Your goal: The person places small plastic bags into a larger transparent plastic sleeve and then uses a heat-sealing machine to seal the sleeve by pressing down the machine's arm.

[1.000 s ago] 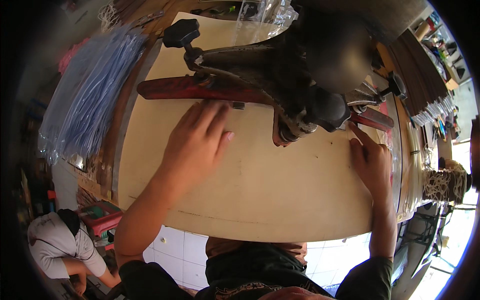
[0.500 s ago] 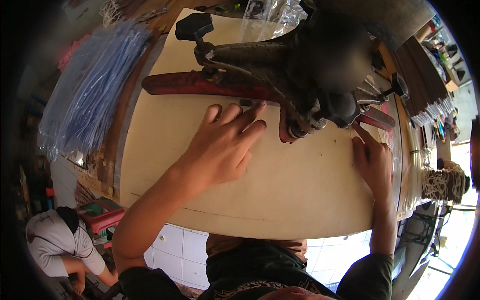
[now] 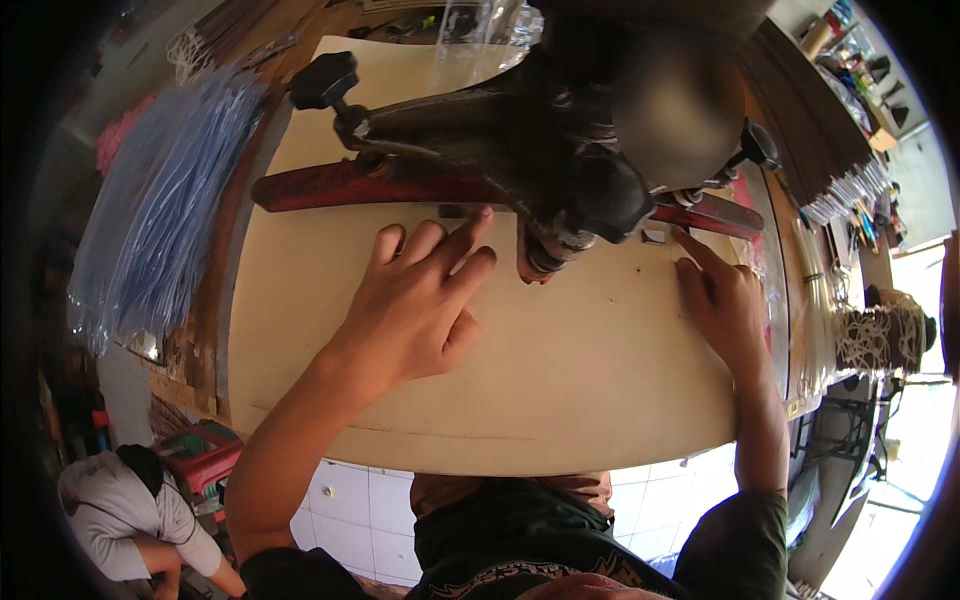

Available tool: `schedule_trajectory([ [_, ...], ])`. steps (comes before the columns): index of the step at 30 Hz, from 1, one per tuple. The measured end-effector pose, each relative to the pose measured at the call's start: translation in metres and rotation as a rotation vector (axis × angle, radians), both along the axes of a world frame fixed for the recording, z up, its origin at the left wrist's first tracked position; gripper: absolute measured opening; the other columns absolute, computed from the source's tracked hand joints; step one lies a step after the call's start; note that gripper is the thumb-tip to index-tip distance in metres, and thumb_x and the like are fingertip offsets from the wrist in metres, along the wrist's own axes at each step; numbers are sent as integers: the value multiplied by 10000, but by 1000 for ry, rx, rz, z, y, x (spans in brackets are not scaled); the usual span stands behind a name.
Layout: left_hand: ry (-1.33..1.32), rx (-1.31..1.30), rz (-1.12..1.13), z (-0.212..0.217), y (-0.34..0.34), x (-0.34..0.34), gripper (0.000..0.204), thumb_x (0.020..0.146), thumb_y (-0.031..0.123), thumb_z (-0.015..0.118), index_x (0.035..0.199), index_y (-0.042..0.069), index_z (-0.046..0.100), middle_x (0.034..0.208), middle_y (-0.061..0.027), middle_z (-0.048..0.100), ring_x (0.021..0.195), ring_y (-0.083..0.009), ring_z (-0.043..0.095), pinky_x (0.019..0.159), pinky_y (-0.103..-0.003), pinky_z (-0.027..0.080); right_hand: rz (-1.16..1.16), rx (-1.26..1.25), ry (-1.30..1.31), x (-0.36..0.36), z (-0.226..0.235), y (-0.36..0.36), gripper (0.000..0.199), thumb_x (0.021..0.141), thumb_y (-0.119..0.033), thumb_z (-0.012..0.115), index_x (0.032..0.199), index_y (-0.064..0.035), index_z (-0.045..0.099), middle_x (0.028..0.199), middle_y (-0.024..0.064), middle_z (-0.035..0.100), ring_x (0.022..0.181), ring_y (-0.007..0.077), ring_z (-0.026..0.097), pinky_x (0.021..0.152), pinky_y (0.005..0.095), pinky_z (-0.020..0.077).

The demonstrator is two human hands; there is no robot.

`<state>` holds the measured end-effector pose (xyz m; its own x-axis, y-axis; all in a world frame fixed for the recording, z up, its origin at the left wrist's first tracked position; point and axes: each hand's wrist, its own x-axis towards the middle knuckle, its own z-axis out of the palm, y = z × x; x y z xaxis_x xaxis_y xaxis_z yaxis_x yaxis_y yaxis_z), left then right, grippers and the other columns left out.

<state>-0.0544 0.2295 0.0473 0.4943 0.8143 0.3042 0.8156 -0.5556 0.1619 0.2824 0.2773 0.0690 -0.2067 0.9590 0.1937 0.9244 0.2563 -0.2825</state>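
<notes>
A dark cast-metal press (image 3: 460, 115) with black star-shaped knobs spans a cream board (image 3: 540, 370). Along its lower side runs a red bar (image 3: 370, 184). My left hand (image 3: 405, 295) rests palm down on the board, fingers apart. Its forefinger reaches the near edge of the bar, beside a small dark block (image 3: 456, 211). On the other side of the press, my right hand (image 3: 727, 305) lies with its forefinger stretched toward the bar's right part, close to a small grey piece (image 3: 653, 237). Neither hand grips anything.
Long clear plastic sleeves (image 3: 160, 210) lie in a pile at the left. Dark strips (image 3: 810, 110) are stacked at the back right, near a roll of pale cord (image 3: 885, 335). A person (image 3: 140, 515) in a light shirt sits low at the left.
The view has shifted, so the press and board appear further left. The small grey piece beside my right forefinger now shows. Both hands stay near the red bar.
</notes>
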Motion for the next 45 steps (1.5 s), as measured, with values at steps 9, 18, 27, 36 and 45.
schedule_trajectory([
  [9,21,-19,11,-1,-1,0,508,707,149,561,1201,32,545,1293,-164,572,1120,-322,496,953,-465,315,4,3,-7,4,-3,2,323,921,-253,616,1224,-208,718,525,135,577,524,329,624,576,435,506],
  [18,32,70,28,-3,-2,-1,500,799,178,550,1279,38,539,1347,-171,537,1236,-332,465,1043,-518,268,4,8,-10,3,-2,1,327,916,-237,624,1227,-202,717,518,129,572,520,325,624,563,427,502],
  [27,23,43,174,-3,-9,3,599,867,292,610,1381,14,481,1393,-214,488,1321,-361,430,1140,-553,226,-3,0,-8,2,0,0,309,919,-238,622,1209,-197,723,514,124,568,517,324,624,562,426,500],
  [36,-90,-70,213,-10,-3,-5,710,943,331,569,1452,-102,328,1461,-323,408,1376,-453,387,1183,-558,216,1,-1,-9,1,0,1,325,922,-245,627,1234,-207,714,523,130,570,505,330,607,557,430,494],
  [45,-71,-96,210,-9,-2,-7,746,959,354,548,1467,-128,290,1451,-363,403,1387,-471,378,1195,-548,216,-2,-2,4,0,-1,1,320,918,-238,639,1226,-207,721,506,115,555,480,317,592,542,412,484],
])
